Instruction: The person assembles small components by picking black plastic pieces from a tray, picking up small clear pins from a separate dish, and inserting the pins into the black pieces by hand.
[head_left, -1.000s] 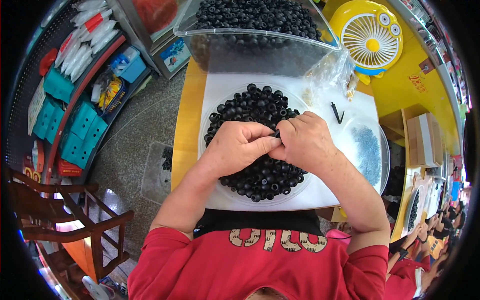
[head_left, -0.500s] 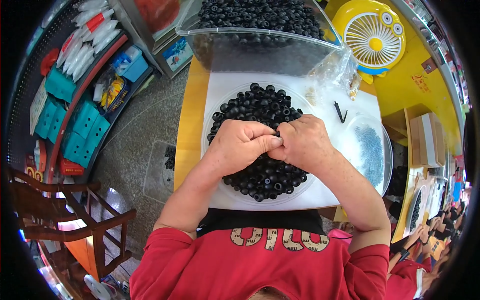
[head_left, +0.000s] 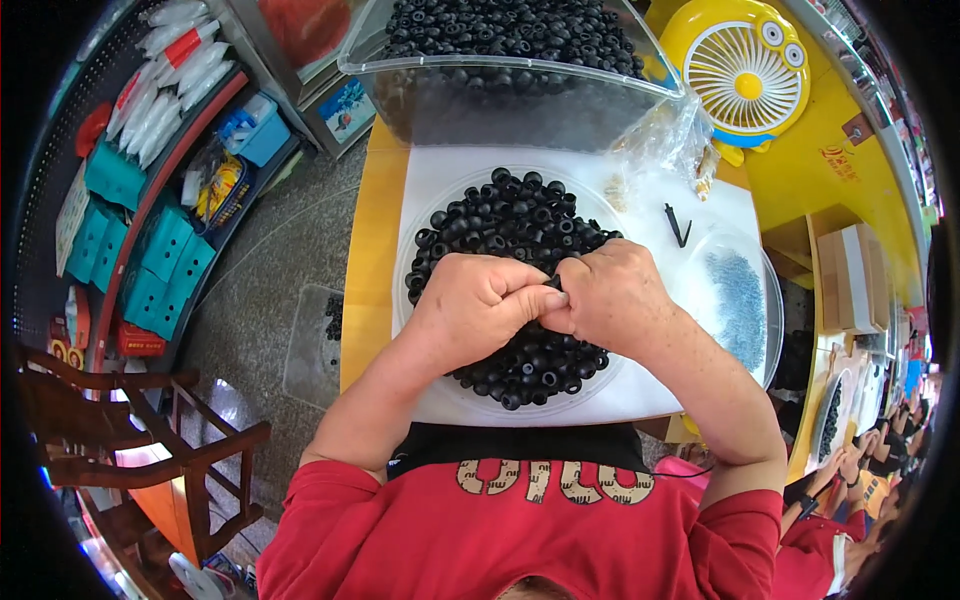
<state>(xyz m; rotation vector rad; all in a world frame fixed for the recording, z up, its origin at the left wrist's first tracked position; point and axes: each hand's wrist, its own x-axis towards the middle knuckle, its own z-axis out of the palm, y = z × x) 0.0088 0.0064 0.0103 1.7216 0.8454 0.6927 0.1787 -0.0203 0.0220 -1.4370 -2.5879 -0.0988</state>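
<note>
both my hands are parked over the pile of little black ring parts (head_left: 505, 235) on the round clear tray (head_left: 412, 222). left hand (head_left: 478, 308) and right hand (head_left: 612, 300) are pressed right up against each other, fingertips pinched together around one of the black bits (head_left: 553, 284). you can only see a sliver of it poking out between my thumbs, so i can't tell exactly how it's gripped, just that the fingers are closed tight on it.

stuff that could go sideways, imo: the piece is tiny and smooth looking, so if my pinch slips it'll pop out and drop back in the heap, where it looks the same as every other one. my wrists also sit on the pile, so a lazy shift could shove rings over the tray's low rim onto the white sheet (head_left: 440, 168) or off the yellow table (head_left: 365, 255). a few already seem to be lying in a clear tray on the floor (head_left: 325, 340).

the rest: big clear bin (head_left: 520, 100) heaped with more rings at the back, crinkly plastic bag (head_left: 665, 140), a small black stick part (head_left: 678, 225), a dish of bluish-grey tiny bits (head_left: 740, 300), and a yellow desk fan (head_left: 745, 75). left of me there's speckled stone floor, shelves with teal boxes (head_left: 150, 250) and a wooden chair (head_left: 140, 440).
</note>
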